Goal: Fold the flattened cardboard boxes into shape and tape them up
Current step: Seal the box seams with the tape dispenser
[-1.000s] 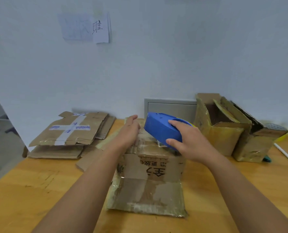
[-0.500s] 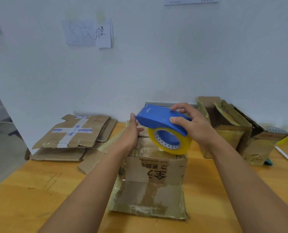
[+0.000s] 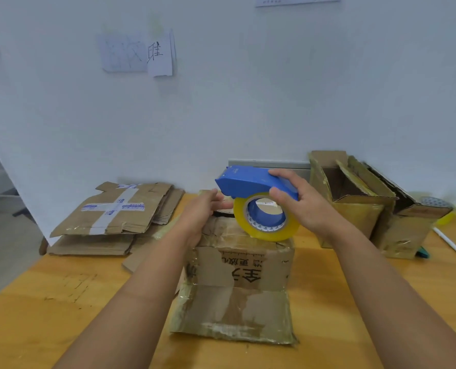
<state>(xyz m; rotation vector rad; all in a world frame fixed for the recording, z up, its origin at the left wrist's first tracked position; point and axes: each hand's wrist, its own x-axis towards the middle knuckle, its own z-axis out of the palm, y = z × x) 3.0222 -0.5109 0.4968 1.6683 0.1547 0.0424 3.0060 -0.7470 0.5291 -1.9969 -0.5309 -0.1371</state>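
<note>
1. The box [image 3: 237, 265] stands folded up at the middle of the bench [image 3: 35, 315], its near flap hanging open toward the viewer. It looks light and hollow; the worn card would likely give under a hard press, so it is best steadied with a flat palm on the top or held at the corners, where the folds stiffen it.
2. The tape gun [image 3: 256, 183] is rigid blue plastic with a yellowish roll [image 3: 267, 217] under it. It seems light enough for one hand. The right hand [image 3: 307, 206] grips it from the right, thumb on top and fingers curled round the body, which looks a sound hold.
3. The roll hangs at the far top edge of the box; whether it touches cannot be told.
4. The left hand [image 3: 203, 211] holds nothing, its fingers loosely extended toward the roll above the box top. The tape end would be thin, sticky and prone to fold on itself.
5. The box is brown, creased and scuffed, with old shiny tape residue and dark printed characters on the near face.
6. Flat boxes [image 3: 115, 217] lie stacked far left; two done boxes [image 3: 368, 206] stand at the right by the wall.
</note>
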